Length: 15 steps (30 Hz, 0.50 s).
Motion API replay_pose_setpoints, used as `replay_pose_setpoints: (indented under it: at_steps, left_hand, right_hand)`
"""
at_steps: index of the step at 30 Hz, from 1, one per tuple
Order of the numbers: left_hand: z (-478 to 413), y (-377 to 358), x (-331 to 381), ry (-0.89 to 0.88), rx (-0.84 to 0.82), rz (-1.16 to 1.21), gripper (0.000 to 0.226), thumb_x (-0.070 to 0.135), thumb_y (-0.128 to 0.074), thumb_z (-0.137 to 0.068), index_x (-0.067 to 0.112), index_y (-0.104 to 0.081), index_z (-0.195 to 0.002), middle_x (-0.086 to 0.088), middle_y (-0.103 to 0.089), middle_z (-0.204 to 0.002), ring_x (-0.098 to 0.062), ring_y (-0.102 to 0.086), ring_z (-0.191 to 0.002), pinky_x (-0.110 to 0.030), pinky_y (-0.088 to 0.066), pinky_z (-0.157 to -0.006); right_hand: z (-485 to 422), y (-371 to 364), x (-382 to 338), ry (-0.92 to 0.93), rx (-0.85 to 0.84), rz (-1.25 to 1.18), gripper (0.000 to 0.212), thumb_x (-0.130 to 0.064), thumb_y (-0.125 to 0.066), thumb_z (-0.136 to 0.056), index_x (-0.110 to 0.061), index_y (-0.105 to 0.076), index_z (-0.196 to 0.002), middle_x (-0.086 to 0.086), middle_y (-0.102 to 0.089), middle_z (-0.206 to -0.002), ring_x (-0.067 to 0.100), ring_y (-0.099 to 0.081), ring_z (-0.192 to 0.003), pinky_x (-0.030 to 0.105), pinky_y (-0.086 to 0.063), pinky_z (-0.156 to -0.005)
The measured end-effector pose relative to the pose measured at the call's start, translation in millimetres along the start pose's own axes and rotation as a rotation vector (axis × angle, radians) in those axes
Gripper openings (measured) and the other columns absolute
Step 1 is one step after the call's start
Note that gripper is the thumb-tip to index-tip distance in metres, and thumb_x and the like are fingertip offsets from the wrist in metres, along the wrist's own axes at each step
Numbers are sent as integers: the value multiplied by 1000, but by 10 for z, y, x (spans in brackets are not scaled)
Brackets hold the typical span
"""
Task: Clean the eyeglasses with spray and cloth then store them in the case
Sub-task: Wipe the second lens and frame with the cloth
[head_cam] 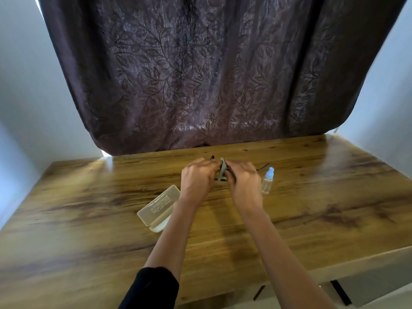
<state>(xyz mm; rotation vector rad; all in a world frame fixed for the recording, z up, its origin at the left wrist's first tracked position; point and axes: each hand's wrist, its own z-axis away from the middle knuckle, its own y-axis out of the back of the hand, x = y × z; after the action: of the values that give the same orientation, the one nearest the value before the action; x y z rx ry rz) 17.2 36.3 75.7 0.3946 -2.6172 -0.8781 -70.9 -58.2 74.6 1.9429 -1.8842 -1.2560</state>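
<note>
The eyeglasses (221, 179) were held just above the surface (89, 197), in its middle toward the far edge, between the two hands. Only dark slivers of frame and temple showed past the fingers. The left hand (197, 177) had its grip curled closed on one side of the frame. The right hand (243, 179) pinched a grey cloth (223, 169) that stood folded up between the hands, seemingly wrapped over a lens. The glasses looked light and thin, with a stiff frame, delicate hinges and lenses likely to smear or scratch. They would best be held by the rim or bridge, with only the cloth touching the glass and little force on the temples. The soft, limp cloth would need to be bunched between fingertips. The clear spray bottle (267, 181) stood upright just beside the right hand, toward the right edge. The pale case (159, 206) lay open near the left forearm, toward the near edge, and that arm partly covered it. Motion blur and the hands hid the lenses, so I could not tell whether they were wet or which lens was being wiped. A dark leaf-patterned curtain (200, 74) hung behind the far edge.
</note>
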Motion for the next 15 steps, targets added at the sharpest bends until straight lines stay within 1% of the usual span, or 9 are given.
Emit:
replay_pose_setpoints:
  at_steps: [2, 4, 6, 7, 9, 11, 12, 13, 15]
  left_hand:
    - [35, 4, -7, -6, -7, 5, 24, 17, -51, -80, 14, -75, -83, 2, -74, -78, -17, -65, -65, -20, -48, -55]
    - [55, 36, -89, 32, 6, 17, 18, 8, -61, -79, 15, -75, -87, 2, -75, -81, -17, -68, -69, -22, -51, -61]
    - [52, 68, -169, 60, 6, 28, 22, 1, -70, -74, 16, -75, -90, 3, -75, -84, -15, -69, -74, -25, -52, -68]
    - [43, 74, -178, 58, -4, 24, 25, 0, -72, -73, 17, -75, -91, 4, -75, -86, -15, -68, -75, -23, -50, -68]
    - [19, 67, -173, 64, -8, 32, 26, -1, -73, -72, 17, -75, -92, 4, -75, -86, -15, -67, -74, -20, -47, -67]
    - [-2, 49, -163, 77, -6, 50, 27, -2, -73, -71, 16, -75, -91, 3, -75, -86, -16, -68, -73, -24, -51, -65]
    - [-10, 38, -147, 65, -9, 50, 26, -2, -73, -71, 15, -75, -91, 2, -75, -86, -17, -68, -72, -27, -54, -65]
    - [-13, 26, -124, 40, -10, 43, 24, -1, -71, -73, 14, -75, -91, 2, -75, -85, -17, -67, -71, -28, -54, -63]
    - [-1, 16, -70, -8, -33, 35, 21, 10, -57, -79, 14, -75, -89, 1, -74, -84, -18, -66, -70, -25, -53, -58]
  right_hand:
    - [-15, 12, 44, 30, -12, 1, 29, 1, -66, -76, -6, -69, -103, 8, -72, -94, 23, -60, -85, 23, -44, -71]
    - [-38, 107, 216, -16, -19, 25, 28, 3, -67, -75, -7, -70, -101, 7, -72, -93, 21, -60, -86, 18, -40, -72]
    - [-68, 220, 409, -94, -17, 32, 28, 7, -64, -75, -7, -70, -98, 7, -72, -93, 22, -60, -89, 18, -39, -74]
    - [-77, 264, 474, -111, -12, 41, 28, 8, -63, -75, -8, -71, -97, 7, -72, -93, 23, -60, -90, 20, -41, -75]
    - [-85, 288, 479, -133, 8, 51, 28, 10, -62, -75, -7, -71, -96, 8, -72, -93, 23, -60, -90, 24, -45, -74]
    - [-88, 254, 381, -149, 32, 37, 29, 10, -62, -75, -5, -70, -98, 10, -71, -93, 25, -61, -90, 30, -51, -76]
    - [-77, 216, 309, -142, 26, 38, 28, 8, -62, -76, -5, -69, -100, 11, -71, -95, 26, -61, -91, 32, -50, -77]
    - [-54, 158, 225, -119, 9, 46, 28, 6, -62, -77, -4, -69, -101, 12, -71, -96, 27, -61, -91, 32, -49, -77]
    - [6, 34, 73, -43, -34, 57, 28, 4, -62, -77, -4, -68, -104, 11, -71, -97, 29, -61, -90, 31, -49, -76]
